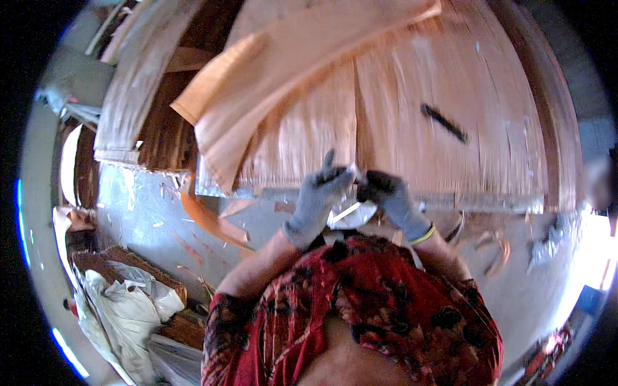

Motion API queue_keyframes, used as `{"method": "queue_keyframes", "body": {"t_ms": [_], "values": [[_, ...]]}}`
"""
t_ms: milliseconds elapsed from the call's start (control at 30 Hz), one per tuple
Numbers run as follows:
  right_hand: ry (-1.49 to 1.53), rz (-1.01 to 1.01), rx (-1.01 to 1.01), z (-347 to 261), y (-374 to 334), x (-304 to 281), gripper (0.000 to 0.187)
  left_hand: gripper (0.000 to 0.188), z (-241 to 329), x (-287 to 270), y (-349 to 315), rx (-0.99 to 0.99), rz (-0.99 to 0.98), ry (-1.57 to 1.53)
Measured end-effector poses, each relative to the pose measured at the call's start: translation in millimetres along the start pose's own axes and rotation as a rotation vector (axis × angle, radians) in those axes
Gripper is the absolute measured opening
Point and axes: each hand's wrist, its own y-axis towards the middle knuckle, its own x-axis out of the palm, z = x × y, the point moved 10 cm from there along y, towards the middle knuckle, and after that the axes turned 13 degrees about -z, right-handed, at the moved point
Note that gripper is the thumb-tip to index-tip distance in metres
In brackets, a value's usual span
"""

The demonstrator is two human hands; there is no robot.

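My left hand (317, 196) and my right hand (391, 199), both in grey work gloves, meet at the near edge of a stack of thin wood veneer sheets (444, 164). A small whitish piece (355, 172), blurred, is pinched between their fingertips; its kind I cannot make out. One finger of the left hand points up and away from the others. The right glove's fingers are dark and curled together. Beyond the right hand, a dark, narrow, bar-like tool (444, 122) lies slantwise on the veneer. A long seam between sheets runs away from my hands.
A large curled veneer sheet (277, 80) lies loose across the stack's far left. Orange-brown veneer scraps (209, 215) litter the grey floor (138, 212). White plastic sheeting (122, 305) is heaped at the lower left. Another veneer stack (138, 83) stands at the left.
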Motion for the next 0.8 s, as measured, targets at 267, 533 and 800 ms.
{"method": "queue_keyframes", "body": {"t_ms": [267,533,800], "values": [[-0.247,0.466,0.128,-20,-80,-72,0.014,0.068,61,11,28,0.557,-0.057,1.319],[-0.466,0.418,0.203,8,-82,-97,0.020,0.074,-19,-1,42,0.433,-0.270,1.836],[-0.614,-0.005,0.338,34,13,-59,0.022,0.088,-17,-1,46,0.399,-0.236,1.770]]}}
